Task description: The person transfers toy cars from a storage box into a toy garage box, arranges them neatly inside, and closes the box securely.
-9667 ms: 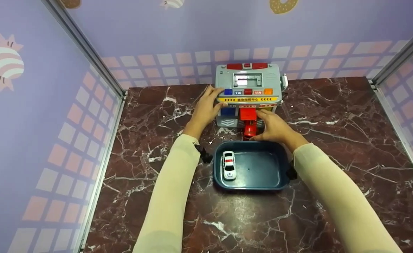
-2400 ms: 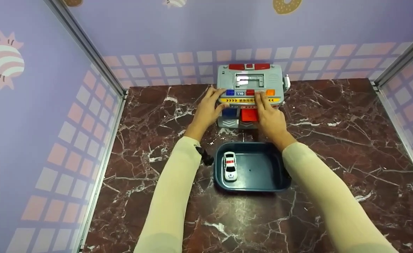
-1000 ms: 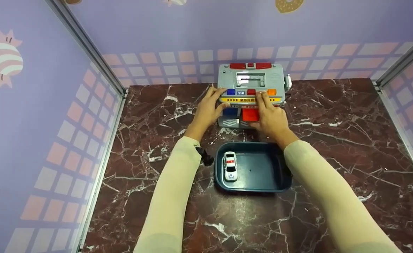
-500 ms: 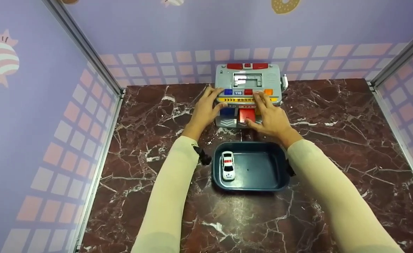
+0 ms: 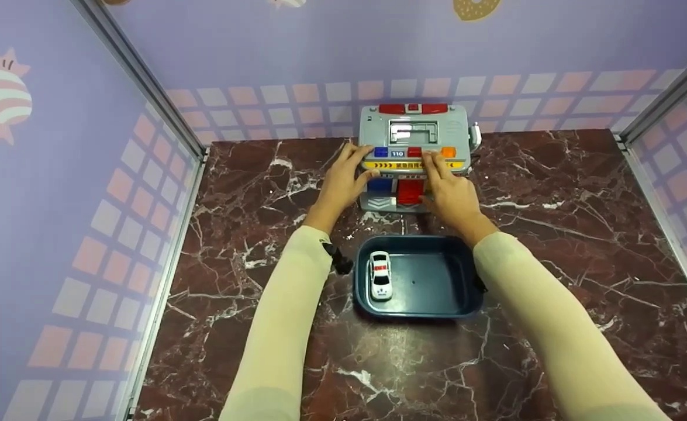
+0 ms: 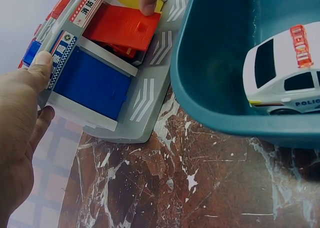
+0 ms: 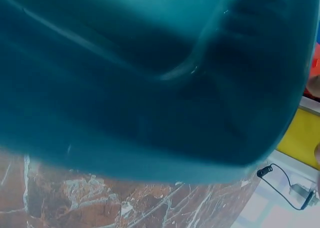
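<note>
A grey toy garage (image 5: pixel 372 126) with blue, red and yellow doors stands against the back wall. My left hand (image 5: pixel 340 184) holds its left front corner, fingers on the roof edge and thumb at the front. With index and middle fingers lying on the roof beside the red button, my right hand (image 5: pixel 453 196) has its thumb against the red door (image 5: pixel 408 190). In the left wrist view that door slopes outward, a fingertip on its lower part, and part of a red toy vehicle (image 6: pixel 122 50) shows under it. The blue door (image 6: pixel 92 83) hangs down.
A dark teal plastic basin (image 5: pixel 431 286) sits just in front of the garage, between my forearms. Inside it at the left lies a white toy police car (image 5: pixel 380 278). A white piece (image 5: pixel 475 135) sticks out from the garage's right side. Patterned walls (image 5: pixel 261 105) enclose the marble-look table.
Earlier the right hand was at a red toy vehicle in front of the raised red door. The vehicle now sits inside the garage, and the right thumb has swung the door downward. Left hand stays put.
</note>
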Motion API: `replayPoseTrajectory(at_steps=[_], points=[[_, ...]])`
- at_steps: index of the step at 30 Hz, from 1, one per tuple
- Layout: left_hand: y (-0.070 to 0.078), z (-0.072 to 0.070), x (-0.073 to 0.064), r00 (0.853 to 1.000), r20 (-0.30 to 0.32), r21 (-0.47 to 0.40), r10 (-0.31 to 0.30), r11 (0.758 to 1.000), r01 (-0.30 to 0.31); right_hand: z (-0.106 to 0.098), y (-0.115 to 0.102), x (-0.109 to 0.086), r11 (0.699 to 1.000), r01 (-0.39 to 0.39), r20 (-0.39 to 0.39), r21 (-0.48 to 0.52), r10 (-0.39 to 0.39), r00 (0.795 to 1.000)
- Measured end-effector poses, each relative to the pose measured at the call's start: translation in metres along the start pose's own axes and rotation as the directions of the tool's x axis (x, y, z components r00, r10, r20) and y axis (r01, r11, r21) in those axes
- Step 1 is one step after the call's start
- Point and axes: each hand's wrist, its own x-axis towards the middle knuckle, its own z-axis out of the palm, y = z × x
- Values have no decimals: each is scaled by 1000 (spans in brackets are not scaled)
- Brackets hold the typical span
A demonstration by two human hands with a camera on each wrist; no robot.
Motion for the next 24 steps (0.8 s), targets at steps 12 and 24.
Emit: replayPoseTrajectory(at_steps=[12, 24], points=[[-2, 1, 0, 1000, 3, -1, -1, 1000, 1, 12, -6, 2, 994, 21, -145, -104, -36, 989], [-1, -1, 0, 1000, 19, -9, -14, 1000, 14, 24, -11, 5, 974, 4, -203, -225, -51, 978]])
